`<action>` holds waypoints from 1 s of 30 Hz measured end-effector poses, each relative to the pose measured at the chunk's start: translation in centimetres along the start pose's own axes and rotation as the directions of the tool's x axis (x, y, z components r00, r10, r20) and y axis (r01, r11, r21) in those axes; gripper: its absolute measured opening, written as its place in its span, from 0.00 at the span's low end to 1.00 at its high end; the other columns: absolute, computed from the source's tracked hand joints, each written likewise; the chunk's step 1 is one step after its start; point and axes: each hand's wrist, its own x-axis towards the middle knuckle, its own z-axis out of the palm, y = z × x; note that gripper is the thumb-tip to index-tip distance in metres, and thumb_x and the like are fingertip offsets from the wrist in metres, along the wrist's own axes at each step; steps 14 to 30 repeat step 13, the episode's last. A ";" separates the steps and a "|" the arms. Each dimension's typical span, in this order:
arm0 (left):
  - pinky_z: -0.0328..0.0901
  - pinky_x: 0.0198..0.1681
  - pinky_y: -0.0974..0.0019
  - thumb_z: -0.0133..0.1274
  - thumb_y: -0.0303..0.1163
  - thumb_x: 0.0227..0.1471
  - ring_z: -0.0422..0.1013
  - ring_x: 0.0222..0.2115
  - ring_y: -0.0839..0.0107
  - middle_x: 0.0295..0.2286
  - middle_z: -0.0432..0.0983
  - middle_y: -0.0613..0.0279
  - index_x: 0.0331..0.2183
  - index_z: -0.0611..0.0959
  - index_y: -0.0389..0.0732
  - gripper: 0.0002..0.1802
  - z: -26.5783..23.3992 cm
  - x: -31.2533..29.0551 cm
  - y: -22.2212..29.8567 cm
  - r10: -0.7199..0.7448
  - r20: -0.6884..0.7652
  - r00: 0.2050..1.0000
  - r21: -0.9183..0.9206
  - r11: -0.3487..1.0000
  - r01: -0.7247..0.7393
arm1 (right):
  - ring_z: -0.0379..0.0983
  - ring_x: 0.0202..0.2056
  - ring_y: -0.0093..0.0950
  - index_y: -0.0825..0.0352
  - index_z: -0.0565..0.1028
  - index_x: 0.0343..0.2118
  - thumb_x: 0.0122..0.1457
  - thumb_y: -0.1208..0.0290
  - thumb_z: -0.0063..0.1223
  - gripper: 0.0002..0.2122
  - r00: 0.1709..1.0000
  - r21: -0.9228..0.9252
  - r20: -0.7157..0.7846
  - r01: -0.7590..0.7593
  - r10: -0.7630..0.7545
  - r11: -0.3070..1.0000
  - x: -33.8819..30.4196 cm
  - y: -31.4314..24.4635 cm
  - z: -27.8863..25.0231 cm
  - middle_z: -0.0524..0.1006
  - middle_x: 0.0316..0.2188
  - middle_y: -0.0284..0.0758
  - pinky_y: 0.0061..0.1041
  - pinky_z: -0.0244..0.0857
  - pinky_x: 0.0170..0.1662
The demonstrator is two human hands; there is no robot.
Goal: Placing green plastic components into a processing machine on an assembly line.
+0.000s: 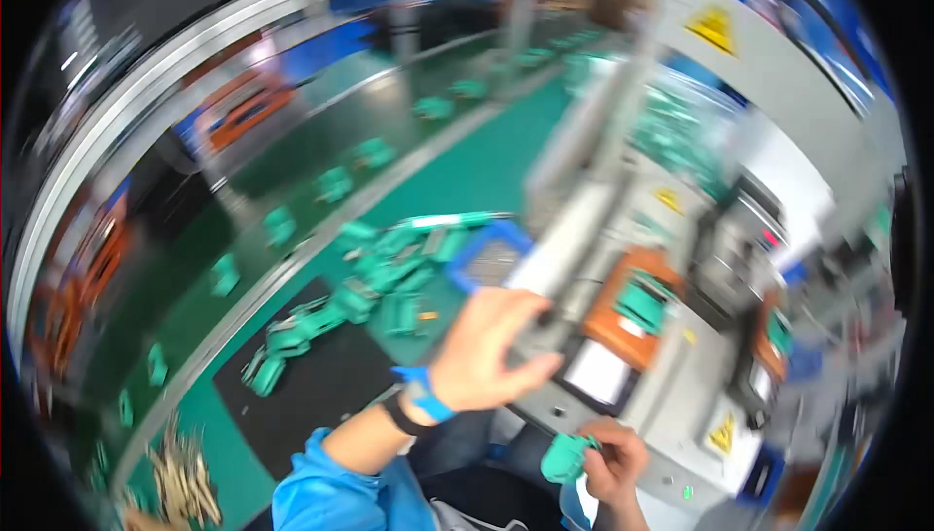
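Note:
A small green plastic housing [564, 458] is pinched between the thumb and fingers of my right hand [620, 458], low in front of me by the machine's near edge. Higher and to the left, my left hand [482, 351] reaches over the bench edge, thumb apart from the fingers, and nothing shows in it. Its fingertips lie close to the machine's grey side, though blur hides whether they touch. On the machine, an orange fixture [613, 331] carries another green part [644, 300]. Beyond my left hand lies a loose heap of green housings [365, 283].
A black mat [311, 390] lies under part of the heap on the green bench. Behind it stands a blue tray [465, 283] of small pieces. A conveyor [238, 302] carries spaced green parts along the far side. Beige strips [185, 477] lie lower left; the machine's frame [769, 54] rises right.

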 end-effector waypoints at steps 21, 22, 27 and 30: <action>0.61 0.36 0.62 0.56 0.38 0.44 0.68 0.37 0.59 0.32 0.75 0.52 0.30 0.78 0.39 0.13 9.7 10.2 1.1 -0.250 0.543 0.802 0.223 0.963 0.149 | 0.72 0.31 0.30 0.72 0.66 0.40 0.56 0.75 0.49 0.11 0.901 -0.249 -0.372 0.137 -0.225 0.959 0.2 -4.5 -8.2 0.74 0.33 0.45 0.29 0.67 0.37; 0.61 0.36 0.62 0.56 0.38 0.44 0.68 0.37 0.59 0.32 0.75 0.52 0.30 0.78 0.39 0.13 9.7 10.2 1.1 -0.250 0.543 0.802 0.223 0.963 0.149 | 0.72 0.31 0.30 0.72 0.66 0.40 0.56 0.75 0.49 0.11 0.901 -0.249 -0.372 0.137 -0.225 0.959 0.2 -4.5 -8.2 0.74 0.33 0.45 0.29 0.67 0.37; 0.61 0.36 0.62 0.56 0.38 0.44 0.68 0.37 0.59 0.32 0.75 0.52 0.30 0.78 0.39 0.13 9.7 10.2 1.1 -0.250 0.543 0.802 0.223 0.963 0.149 | 0.72 0.31 0.30 0.72 0.66 0.40 0.56 0.75 0.49 0.11 0.901 -0.249 -0.372 0.137 -0.225 0.959 0.2 -4.5 -8.2 0.74 0.33 0.45 0.29 0.67 0.37; 0.61 0.36 0.62 0.56 0.38 0.44 0.68 0.37 0.59 0.32 0.75 0.52 0.30 0.78 0.39 0.13 9.7 10.2 1.1 -0.250 0.543 0.802 0.223 0.963 0.149 | 0.72 0.31 0.30 0.72 0.66 0.40 0.56 0.75 0.49 0.11 0.901 -0.249 -0.372 0.137 -0.225 0.959 0.2 -4.5 -8.2 0.74 0.33 0.45 0.29 0.67 0.37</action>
